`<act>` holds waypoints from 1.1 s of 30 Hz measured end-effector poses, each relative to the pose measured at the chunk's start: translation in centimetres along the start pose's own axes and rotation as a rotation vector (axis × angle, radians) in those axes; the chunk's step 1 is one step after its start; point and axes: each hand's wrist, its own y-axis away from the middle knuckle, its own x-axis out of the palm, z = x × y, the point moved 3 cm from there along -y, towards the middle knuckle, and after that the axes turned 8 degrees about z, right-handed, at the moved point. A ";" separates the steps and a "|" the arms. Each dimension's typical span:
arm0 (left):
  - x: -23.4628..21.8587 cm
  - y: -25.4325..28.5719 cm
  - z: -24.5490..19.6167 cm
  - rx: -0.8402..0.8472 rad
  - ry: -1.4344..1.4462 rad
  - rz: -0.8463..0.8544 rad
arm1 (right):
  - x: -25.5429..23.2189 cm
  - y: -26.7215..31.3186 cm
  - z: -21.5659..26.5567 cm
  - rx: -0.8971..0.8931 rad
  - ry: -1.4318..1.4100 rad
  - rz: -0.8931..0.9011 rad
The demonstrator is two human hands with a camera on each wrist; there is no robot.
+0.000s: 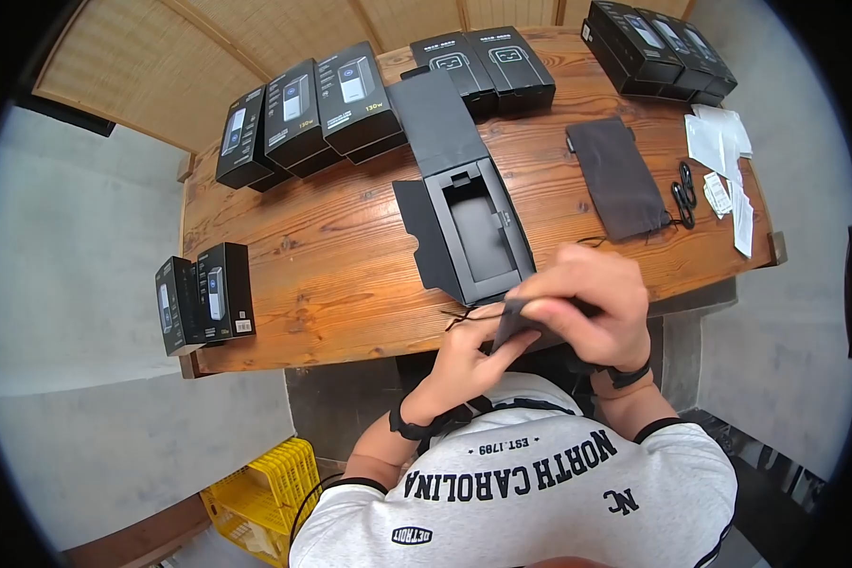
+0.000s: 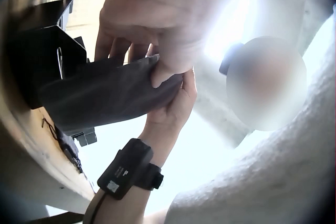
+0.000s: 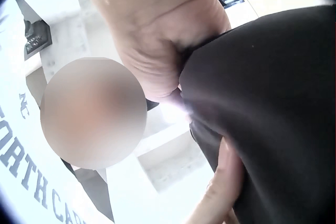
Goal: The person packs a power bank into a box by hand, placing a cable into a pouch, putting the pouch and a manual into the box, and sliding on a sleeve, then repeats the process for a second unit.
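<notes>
Both hands hold a dark drawstring pouch (image 1: pixel 521 317) at the near table edge, left hand (image 1: pixel 464 364) pinching beneath, right hand (image 1: pixel 592 303) gripping above; next likely needs its mouth spread.

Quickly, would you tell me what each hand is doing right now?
Left hand: grips the dark fabric pouch from below.
Right hand: pinches the same pouch from above.

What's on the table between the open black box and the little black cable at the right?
A flat dark grey pouch lies between the open box and the cable, in the head view.
</notes>
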 end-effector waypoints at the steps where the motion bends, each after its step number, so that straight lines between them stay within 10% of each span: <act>1: 0.0 -0.1 0.1 -0.001 0.002 0.001 | -0.3 0.1 -0.2 0.010 0.008 -0.060; 10: 0.4 -0.4 2.1 -0.225 0.163 0.195 | -0.7 0.5 -3.9 0.316 -0.434 -0.367; 21: 2.6 0.4 4.2 -0.389 0.474 0.413 | -2.1 1.2 -6.3 0.208 -0.380 -0.665; 33: 1.6 1.2 5.6 -0.204 0.869 -0.069 | -3.6 2.7 -7.2 0.133 -0.352 -0.830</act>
